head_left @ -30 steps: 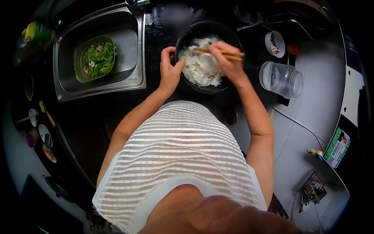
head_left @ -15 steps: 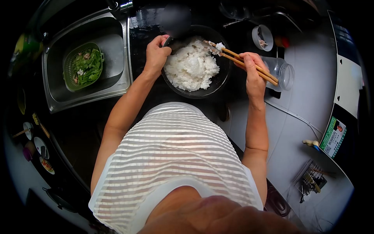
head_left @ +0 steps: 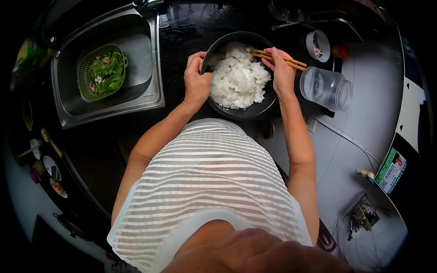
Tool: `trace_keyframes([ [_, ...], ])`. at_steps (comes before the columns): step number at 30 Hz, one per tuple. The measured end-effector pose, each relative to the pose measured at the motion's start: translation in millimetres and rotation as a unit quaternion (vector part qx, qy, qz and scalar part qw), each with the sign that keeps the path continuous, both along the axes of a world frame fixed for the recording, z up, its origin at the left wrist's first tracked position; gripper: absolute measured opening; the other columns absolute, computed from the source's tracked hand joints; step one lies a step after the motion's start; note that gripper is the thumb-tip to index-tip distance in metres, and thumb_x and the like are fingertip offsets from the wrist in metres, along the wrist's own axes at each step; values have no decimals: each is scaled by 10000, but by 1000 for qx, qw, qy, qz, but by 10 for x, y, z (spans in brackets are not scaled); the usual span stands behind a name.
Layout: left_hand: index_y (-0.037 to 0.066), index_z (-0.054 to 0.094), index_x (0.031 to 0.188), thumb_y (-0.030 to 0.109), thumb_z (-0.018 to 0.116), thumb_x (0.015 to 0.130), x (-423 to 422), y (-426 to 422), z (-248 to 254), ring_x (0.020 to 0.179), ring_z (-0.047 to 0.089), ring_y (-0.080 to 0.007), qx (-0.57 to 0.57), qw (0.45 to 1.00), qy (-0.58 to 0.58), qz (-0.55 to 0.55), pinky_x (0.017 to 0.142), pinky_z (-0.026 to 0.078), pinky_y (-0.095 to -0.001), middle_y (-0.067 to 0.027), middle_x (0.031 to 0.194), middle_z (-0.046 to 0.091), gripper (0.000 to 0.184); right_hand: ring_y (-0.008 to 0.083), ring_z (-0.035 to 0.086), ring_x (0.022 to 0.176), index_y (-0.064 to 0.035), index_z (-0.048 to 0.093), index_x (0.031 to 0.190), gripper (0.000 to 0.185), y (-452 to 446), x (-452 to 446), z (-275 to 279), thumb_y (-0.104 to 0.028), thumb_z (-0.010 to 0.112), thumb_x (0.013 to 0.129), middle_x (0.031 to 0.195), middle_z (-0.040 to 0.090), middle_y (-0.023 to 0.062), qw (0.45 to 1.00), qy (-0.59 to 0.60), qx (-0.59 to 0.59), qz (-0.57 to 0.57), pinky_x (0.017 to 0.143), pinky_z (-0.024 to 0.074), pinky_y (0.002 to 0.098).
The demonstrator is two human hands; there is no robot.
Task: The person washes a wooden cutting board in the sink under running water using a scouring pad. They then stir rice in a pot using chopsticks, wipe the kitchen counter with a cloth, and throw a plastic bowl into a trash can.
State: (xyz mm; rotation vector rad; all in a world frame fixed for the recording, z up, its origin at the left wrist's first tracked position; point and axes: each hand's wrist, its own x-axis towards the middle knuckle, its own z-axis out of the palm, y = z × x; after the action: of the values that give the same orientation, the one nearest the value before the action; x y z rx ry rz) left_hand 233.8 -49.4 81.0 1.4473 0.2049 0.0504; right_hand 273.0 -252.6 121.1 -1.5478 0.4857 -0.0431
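Observation:
A dark round pot point(head_left: 259, 111) holds a mound of cooked white rice point(head_left: 239, 82). My left hand point(head_left: 197, 83) grips the pot's left side, with fingers wrapped at the rim. In my right hand point(head_left: 283, 73), above the pot's right rim, is a pair of wooden chopsticks point(head_left: 296, 64). Their tips reach the rice near the far side of the pot, and their back ends point right. Just right of that hand, a clear plastic jar point(head_left: 325, 88) lies on its side.
To the left, a steel sink point(head_left: 157, 86) contains a green basket point(head_left: 82, 75) of leafy greens point(head_left: 107, 75). At the back right stand a white bowl point(head_left: 312, 43) with scraps and a red-lidded item point(head_left: 340, 51). Small dishes point(head_left: 51, 167) sit at far left.
My right hand has come left and inward, bringing the chopsticks from the pot's edge, where rice clung to them, into the rice. My left hand still grips the pot; the view has shifted.

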Motion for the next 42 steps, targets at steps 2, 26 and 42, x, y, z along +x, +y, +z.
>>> trace_keyframes([
  [2, 8, 360, 607, -60, 436, 585, 3, -5, -3, 862, 464, -196, 2, 1000, 6, -2, 780, 358, -240, -132, 1017, 505, 105, 182, 606, 850, 9, 599, 897, 191, 39, 76, 5, -171, 541, 875, 909, 617, 110, 999, 27, -9, 28, 745, 532, 300],
  [26, 24, 352, 591, -61, 465, 580, 17, -35, -74, 818, 466, -158, -49, 998, -19, 27, 744, 367, -230, -127, 1015, 532, 142, 261, 629, 803, 36, 610, 834, 93, 313, -618, 1166, 0, 615, 748, 907, 630, 158, 833, -223, -358, 358, 688, 504, 313],
  [42, 10, 364, 616, -62, 450, 595, 10, -13, -8, 803, 437, -153, -30, 999, -11, 11, 731, 354, -228, -114, 1032, 506, 114, 157, 599, 834, 33, 600, 932, 198, 78, -383, 50, -149, 543, 878, 919, 624, 100, 982, -76, -172, 12, 753, 484, 251],
])
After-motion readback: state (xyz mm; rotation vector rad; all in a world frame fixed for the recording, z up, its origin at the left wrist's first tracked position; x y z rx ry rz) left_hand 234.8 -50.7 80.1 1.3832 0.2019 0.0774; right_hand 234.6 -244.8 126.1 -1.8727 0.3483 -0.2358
